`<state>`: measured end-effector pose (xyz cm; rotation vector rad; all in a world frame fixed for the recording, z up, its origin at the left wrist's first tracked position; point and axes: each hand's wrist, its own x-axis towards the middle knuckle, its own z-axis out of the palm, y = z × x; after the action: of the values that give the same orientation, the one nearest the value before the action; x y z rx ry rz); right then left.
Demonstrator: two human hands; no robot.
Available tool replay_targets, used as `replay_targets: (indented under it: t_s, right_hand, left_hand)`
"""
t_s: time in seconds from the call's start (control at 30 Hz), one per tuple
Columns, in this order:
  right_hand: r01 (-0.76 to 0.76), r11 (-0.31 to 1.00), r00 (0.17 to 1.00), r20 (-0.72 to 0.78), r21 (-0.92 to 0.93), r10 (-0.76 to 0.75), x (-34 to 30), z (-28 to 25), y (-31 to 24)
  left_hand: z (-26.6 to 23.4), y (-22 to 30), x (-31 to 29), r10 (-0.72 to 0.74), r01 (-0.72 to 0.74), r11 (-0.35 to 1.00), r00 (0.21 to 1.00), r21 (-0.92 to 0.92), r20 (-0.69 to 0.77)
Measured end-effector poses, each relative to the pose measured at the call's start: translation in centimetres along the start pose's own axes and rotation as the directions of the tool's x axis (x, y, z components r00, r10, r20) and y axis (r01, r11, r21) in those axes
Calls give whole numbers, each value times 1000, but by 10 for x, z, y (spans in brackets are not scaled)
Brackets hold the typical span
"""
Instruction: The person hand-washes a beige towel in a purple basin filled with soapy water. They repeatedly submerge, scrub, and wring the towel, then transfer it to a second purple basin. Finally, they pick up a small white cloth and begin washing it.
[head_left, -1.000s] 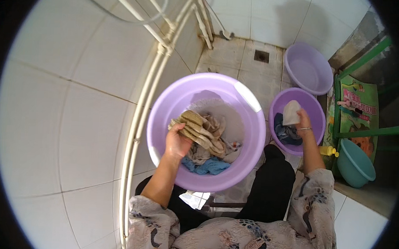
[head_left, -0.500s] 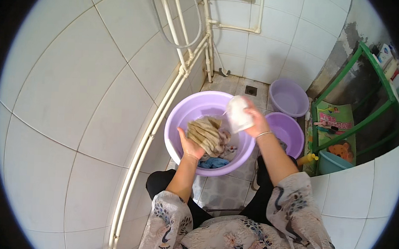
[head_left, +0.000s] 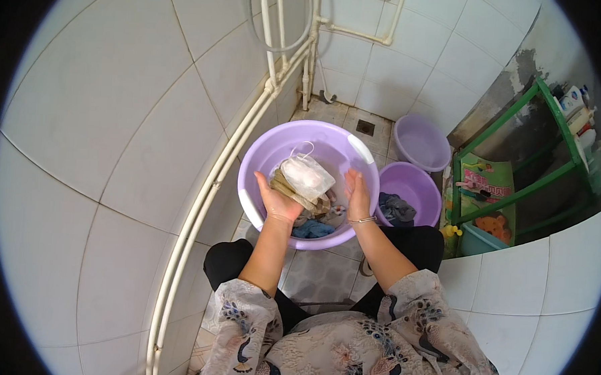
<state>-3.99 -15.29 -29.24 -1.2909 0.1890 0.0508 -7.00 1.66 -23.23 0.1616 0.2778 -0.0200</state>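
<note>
Over a large light-purple basin (head_left: 262, 142), my left hand (head_left: 280, 201) is palm up with its thumb apart, cradling an olive-brown cloth (head_left: 285, 190). On that cloth rests a white mesh soap pouch (head_left: 309, 176) with a thin cord loop at its top; something pinkish-white shows through it. My right hand (head_left: 357, 195) is just right of the pouch, fingers stretched up and nothing in it. Below the cloth, a blue cloth (head_left: 313, 229) and other pale, patterned fabric lie in the basin.
To the right stand a smaller purple basin (head_left: 429, 188) with dark clothing (head_left: 397, 210) in it, and a paler basin (head_left: 422, 143) behind. A green-framed rack (head_left: 493, 202) holds bottles; a teal bucket (head_left: 479, 239) is beside it. White pipes (head_left: 222, 171) run along the left wall.
The white pouch has passed from my right hand onto the brown cloth at my left. My right hand has come lower and opened. The view has shifted slightly.
</note>
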Motion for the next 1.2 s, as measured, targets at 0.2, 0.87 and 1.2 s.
replay_targets:
  t_s: [0.2,0.87,1.2]
  right_hand:
    - [-527,802,802,-147,280,578,26,-8,35]
    - [-399,667,650,319,-629,690,11,1,13]
    - [-73,890,991,64,-451,114,41,-8,-10]
  left_hand:
    - [32,-3,-8,-6,13,998,993,-57,120]
    - [-14,52,16,190,-187,982,976,-35,105]
    - [-33,48,16,234,-233,972,972,-17,23]
